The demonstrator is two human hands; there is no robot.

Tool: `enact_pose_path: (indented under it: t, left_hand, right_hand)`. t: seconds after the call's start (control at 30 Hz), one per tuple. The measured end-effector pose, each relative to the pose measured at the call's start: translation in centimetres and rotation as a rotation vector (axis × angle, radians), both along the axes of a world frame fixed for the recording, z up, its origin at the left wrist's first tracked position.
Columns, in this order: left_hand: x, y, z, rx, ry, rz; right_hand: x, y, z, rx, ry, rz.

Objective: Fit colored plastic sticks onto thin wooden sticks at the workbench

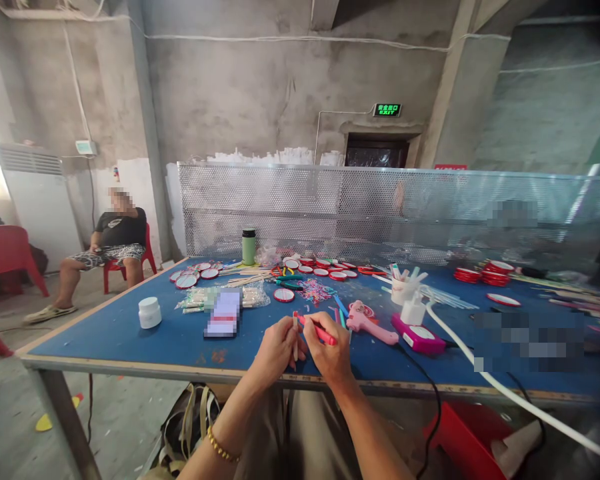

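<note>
Pinching a thin stick point(295, 339) upright, the left hand point(276, 348) sits just left of the glue gun point(369, 321), above the near edge of the table point(130, 340). The right hand point(331, 357), touching the left and nearer the gun, grips a red pen-like tool point(318, 329) whose tip meets the stick near its top. This seems to be fine tip work. Bracing both wrists on the table edge, pinching the stick close to the contact point and pressing lightly should stop it bending or slipping. A magenta box point(419, 337) lies just right of the gun, a cup point(403, 291) behind it, red-rimmed discs point(325, 270) farther behind, and a white jar point(150, 312) well to its left.
</note>
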State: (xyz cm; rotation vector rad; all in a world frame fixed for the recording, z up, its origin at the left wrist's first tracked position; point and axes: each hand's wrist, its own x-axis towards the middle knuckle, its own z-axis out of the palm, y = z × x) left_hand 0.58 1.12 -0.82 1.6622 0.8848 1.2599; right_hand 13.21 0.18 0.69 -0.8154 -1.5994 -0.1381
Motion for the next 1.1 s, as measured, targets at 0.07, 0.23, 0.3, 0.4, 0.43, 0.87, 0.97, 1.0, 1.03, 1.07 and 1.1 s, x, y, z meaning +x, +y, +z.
enact_pose_path:
  t: [0.07, 0.23, 0.3, 0.4, 0.43, 0.87, 0.97, 1.0, 1.03, 1.07, 1.1]
  left_hand:
    - [-0.01, 0.07, -0.09, 0.009, 0.000, -0.003]
    - [-0.07, 0.25, -0.29, 0.008, 0.004, -0.008]
    - [-0.05, 0.27, -0.34, 0.005, 0.005, -0.005]
    - [0.02, 0.21, -0.27, 0.003, 0.002, 0.001]
    - [0.04, 0.18, -0.21, 0.001, 0.002, 0.003]
    - [0.02, 0.12, -0.16, 0.002, 0.013, 0.013]
    - [0.05, 0.05, -0.06, -0.002, 0.011, 0.016]
    - [0.07, 0.03, -0.01, -0.003, 0.011, 0.016]
    - [0.07, 0.01, 0.04, -0.004, 0.011, 0.015]
    - [0.07, -0.01, 0.09, -0.005, 0.011, 0.012]
    - [0.07, -0.02, 0.13, -0.007, 0.010, 0.010]
  right_hand:
    - [0.00, 0.01, 0.03, -0.009, -0.006, 0.006]
    - [0.02, 0.01, 0.09, -0.009, -0.011, 0.005]
    - [0.01, 0.03, 0.11, -0.005, -0.013, 0.002]
    - [0.00, 0.09, 0.08, 0.006, -0.009, -0.004]
    - [-0.01, 0.10, 0.06, 0.008, -0.010, -0.006]
    - [0.02, -0.03, 0.11, -0.005, -0.021, 0.006]
    - [0.04, 0.02, 0.04, -0.006, -0.025, 0.003]
    - [0.05, 0.04, 0.01, -0.005, -0.027, 0.002]
    - [0.05, 0.07, -0.02, -0.005, -0.030, 0.002]
    - [0.05, 0.10, -0.05, -0.004, -0.031, 0.001]
    - [0.05, 0.12, -0.07, -0.003, -0.032, 0.000]
